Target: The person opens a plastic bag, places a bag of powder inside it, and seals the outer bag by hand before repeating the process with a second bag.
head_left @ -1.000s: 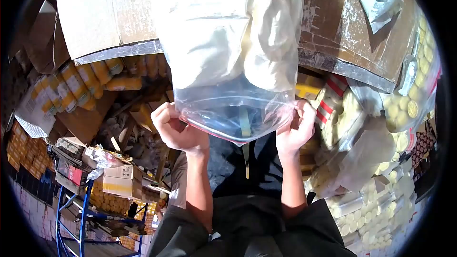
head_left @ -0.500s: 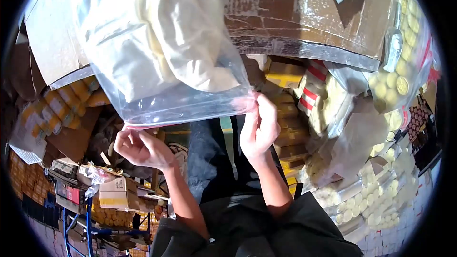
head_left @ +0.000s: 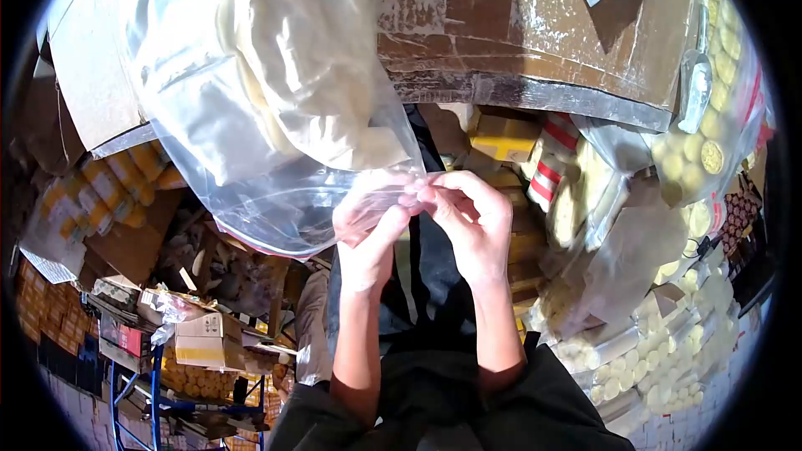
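Note:
A large clear zip bag (head_left: 276,209) with a reddish seal edge lies in front of me, its mouth hanging toward my body. Inside it are cream-white, glossy packs (head_left: 292,75). My right hand (head_left: 474,225) pinches the right corner of the bag's mouth between thumb and fingertips. Close against it, my left hand (head_left: 368,238) is closed on the same corner, with clear film over part of its fingers. The fingertips of both hands nearly touch. On the left, the mouth's edge droops in a curve, held by neither hand.
Beneath the bag is a worn cardboard surface (head_left: 535,25) with a grey front edge. Clear bags of round yellowish pieces (head_left: 702,142) stand at the right. Yellow-banded boxes (head_left: 501,134) sit below the edge. A blue metal frame (head_left: 156,392) and an open carton (head_left: 205,341) are lower left.
My left hand has left the bag's left corner and moved right to join my right hand. The stretched mouth has gone slack and sags at the left.

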Demonstrator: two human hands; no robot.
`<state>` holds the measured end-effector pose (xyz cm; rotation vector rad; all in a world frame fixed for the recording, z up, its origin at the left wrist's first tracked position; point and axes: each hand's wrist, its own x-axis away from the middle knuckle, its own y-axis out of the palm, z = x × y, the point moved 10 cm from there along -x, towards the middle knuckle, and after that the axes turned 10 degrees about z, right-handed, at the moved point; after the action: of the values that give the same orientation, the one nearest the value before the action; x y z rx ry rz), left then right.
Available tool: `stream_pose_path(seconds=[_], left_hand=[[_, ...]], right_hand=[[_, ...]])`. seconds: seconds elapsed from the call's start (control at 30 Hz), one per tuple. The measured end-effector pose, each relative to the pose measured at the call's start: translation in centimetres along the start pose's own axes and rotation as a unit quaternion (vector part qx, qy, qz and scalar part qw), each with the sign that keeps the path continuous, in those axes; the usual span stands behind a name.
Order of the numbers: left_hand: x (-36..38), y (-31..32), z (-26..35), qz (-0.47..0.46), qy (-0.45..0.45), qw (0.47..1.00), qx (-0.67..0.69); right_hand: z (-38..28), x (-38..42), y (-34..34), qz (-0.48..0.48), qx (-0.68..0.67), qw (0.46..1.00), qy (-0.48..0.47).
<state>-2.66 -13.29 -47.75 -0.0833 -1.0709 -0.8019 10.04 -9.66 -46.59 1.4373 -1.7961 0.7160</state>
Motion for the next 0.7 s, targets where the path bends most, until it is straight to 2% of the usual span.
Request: stream_pose_path(seconds=[0.1,0.13,0.23,0.27,0.37,0.5,0.7], left_hand=[[0.3,-0.9,-0.3,0.079,0.016,0.996,-0.025],[0.3,-1.3,-0.6,0.103,0.014,0.995,-0.003],[0.4,-1.7,-0.9,0.13,0.036,0.991,-0.02],[0.5,-2.0,-1.3,0.151,0.015,0.988,-0.009],[0.2,-0.9,-1.6,0.131,-0.011,0.991,-0.016],[0.1,0.1,-0.9,0.099,-0.017,0.994,-0.045],[0.1,0.7,0.5,0.072,0.029,0.994,-0.072]], right_hand=[[-0.4,0.4,0.2,-0.007,0.054,0.999,0.0],[-0.2,0.4,0.2,-0.006,0.035,0.999,-0.005],[-1.0,0.5,0.2,0.021,0.083,0.995,-0.049],[-1.2,0.5,0.1,0.025,0.081,0.995,-0.059],[-1.7,0.4,-0.3,0.036,0.076,0.993,-0.087],[-1.1,0.1,-0.8,0.045,0.078,0.994,-0.057],[-1.5,0.0,-0.8,0.043,0.045,0.996,-0.062]])
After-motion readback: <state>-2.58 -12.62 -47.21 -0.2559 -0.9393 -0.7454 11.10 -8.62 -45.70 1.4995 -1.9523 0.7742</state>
